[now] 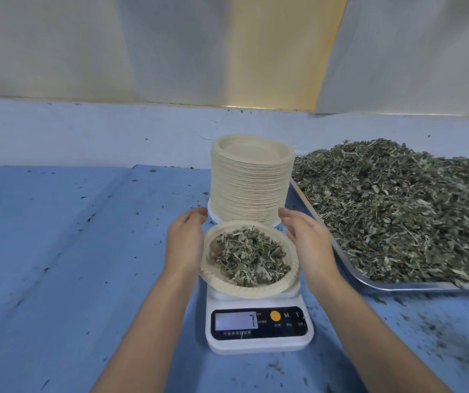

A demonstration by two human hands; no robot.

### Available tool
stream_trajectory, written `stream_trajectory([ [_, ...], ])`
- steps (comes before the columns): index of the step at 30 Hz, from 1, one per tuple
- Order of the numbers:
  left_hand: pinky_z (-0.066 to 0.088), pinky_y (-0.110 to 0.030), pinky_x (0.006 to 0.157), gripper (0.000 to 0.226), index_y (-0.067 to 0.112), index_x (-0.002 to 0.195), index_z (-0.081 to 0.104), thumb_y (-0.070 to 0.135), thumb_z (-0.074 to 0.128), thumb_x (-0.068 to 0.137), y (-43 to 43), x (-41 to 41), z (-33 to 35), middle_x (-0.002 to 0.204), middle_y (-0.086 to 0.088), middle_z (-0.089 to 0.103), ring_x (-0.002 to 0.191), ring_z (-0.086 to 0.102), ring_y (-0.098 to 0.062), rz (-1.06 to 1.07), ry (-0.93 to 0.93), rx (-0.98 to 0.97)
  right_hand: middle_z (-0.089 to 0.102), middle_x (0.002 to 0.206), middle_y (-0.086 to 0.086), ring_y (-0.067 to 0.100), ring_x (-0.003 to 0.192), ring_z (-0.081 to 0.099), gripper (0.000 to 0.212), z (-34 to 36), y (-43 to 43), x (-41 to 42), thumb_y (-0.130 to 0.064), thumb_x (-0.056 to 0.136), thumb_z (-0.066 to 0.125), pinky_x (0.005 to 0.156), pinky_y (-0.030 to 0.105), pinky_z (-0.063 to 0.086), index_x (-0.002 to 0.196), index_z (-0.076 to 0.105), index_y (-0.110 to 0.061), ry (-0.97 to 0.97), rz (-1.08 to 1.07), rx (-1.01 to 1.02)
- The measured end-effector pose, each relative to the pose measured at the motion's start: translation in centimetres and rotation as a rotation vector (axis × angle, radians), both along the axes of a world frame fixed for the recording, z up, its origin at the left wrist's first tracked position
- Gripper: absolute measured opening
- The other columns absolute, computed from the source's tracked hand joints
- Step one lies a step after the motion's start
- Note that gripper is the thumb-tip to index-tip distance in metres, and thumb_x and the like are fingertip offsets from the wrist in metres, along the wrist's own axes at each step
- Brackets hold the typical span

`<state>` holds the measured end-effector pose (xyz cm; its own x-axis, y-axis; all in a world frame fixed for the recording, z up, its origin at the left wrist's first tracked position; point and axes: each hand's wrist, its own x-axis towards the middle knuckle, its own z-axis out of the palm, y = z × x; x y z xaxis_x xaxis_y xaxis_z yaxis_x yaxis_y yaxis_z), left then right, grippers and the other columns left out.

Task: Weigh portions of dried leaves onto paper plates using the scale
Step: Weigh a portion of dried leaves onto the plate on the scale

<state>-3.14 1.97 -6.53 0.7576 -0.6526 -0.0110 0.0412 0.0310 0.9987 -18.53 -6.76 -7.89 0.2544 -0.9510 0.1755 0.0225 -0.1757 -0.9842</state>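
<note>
A white digital scale (pixel 258 336) stands in front of me, its display lit. On it lies a beige paper plate (pixel 222 285) with a heap of dried leaves (pixel 251 259). My left hand (pixel 185 242) is against the plate's left rim and my right hand (pixel 309 245) is at its right rim, fingers relaxed and slightly curved. Whether they grip the rim I cannot tell. Just behind stands a tall stack of empty paper plates (pixel 251 182).
A large metal tray (pixel 383 285) heaped with dried leaves (pixel 403 208) fills the right side, close to my right arm. The blue table cover (pixel 71 251) to the left is dotted with leaf crumbs. A pale wall rises at the back.
</note>
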Motion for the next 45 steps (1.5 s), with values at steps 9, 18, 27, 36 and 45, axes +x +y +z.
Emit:
stream_trajectory([
  [9,0.046,-0.042,0.099,0.032,0.014,0.117,0.063,0.004,0.046,0.091,-0.1,0.1,-0.2,0.117,-0.002,0.064,0.108,0.06,-0.02,0.016,0.027,0.036,0.069,0.084,-0.027,0.027,0.092,0.059,0.029,0.6,0.9,0.0,-0.016,0.095,0.046,0.086,0.044,0.049,0.108,0.07,-0.027,0.025,-0.055,-0.002],
  [18,0.052,-0.031,0.07,0.036,0.007,0.108,0.061,-0.018,0.047,0.085,1.2,2.6,1.2,0.119,-0.008,0.059,0.099,0.062,-0.027,-0.04,0.236,-0.05,0.069,0.108,-0.006,0.014,0.108,0.061,0.029,2.2,1.6,1.5,-0.005,0.091,0.048,0.1,0.036,0.046,0.101,0.072,-0.018,-0.092,-0.019,0.01],
  [27,0.048,-0.035,0.087,0.038,0.009,0.105,0.062,-0.019,0.045,0.084,4.4,9.5,1.4,0.113,-0.008,0.061,0.103,0.059,-0.027,0.276,0.193,-0.107,0.063,0.104,-0.01,0.007,0.103,0.055,0.028,2.5,3.1,7.2,-0.008,0.089,0.051,0.086,0.022,0.042,0.109,0.067,-0.02,-0.01,0.125,0.05],
  [36,0.049,-0.03,0.081,0.036,0.008,0.092,0.063,-0.016,0.038,0.083,2.8,12.3,-1.7,0.105,-0.013,0.063,0.093,0.061,-0.025,0.785,0.322,-0.182,0.06,0.068,0.005,0.017,0.063,0.058,0.019,2.5,5.0,15.0,-0.006,0.087,0.05,0.071,0.031,0.056,0.082,0.065,0.005,0.272,0.402,0.155],
  [45,0.045,-0.038,0.098,0.037,-0.001,0.123,0.055,-0.009,0.04,0.09,-0.9,14.2,-3.7,0.124,-0.019,0.058,0.113,0.056,-0.031,0.631,0.375,-0.125,0.04,0.063,0.006,0.018,0.053,0.04,0.02,0.7,4.9,20.0,-0.002,0.087,0.041,0.06,0.027,0.045,0.072,0.047,-0.013,0.471,0.527,0.339],
])
